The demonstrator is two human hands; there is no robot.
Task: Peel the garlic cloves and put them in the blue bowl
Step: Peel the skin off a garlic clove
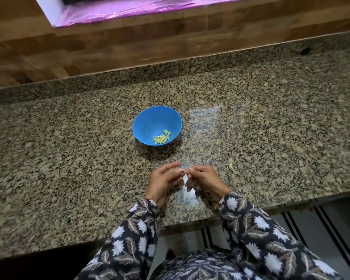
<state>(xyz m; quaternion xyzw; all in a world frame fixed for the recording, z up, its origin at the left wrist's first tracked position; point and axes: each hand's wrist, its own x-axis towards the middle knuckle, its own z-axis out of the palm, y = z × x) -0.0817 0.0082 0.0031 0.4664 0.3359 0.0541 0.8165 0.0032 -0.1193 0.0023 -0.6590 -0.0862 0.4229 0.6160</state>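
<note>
A blue bowl (150, 120) stands on the granite counter (69, 158) with several pale peeled garlic cloves (162, 137) lying in its bottom. In front of the bowl, close to the counter's near edge, my left hand (163, 181) and my right hand (205, 179) meet fingertip to fingertip. Between them they pinch a small garlic clove (185, 170), mostly hidden by the fingers. Both hands have curled fingers.
A scrap of garlic skin (231, 167) lies on the counter right of my hands. A wooden wall panel (109, 47) rises behind the counter, with a pink-lined window ledge (129, 11) above. Below the counter's edge lies a striped floor mat (311, 229).
</note>
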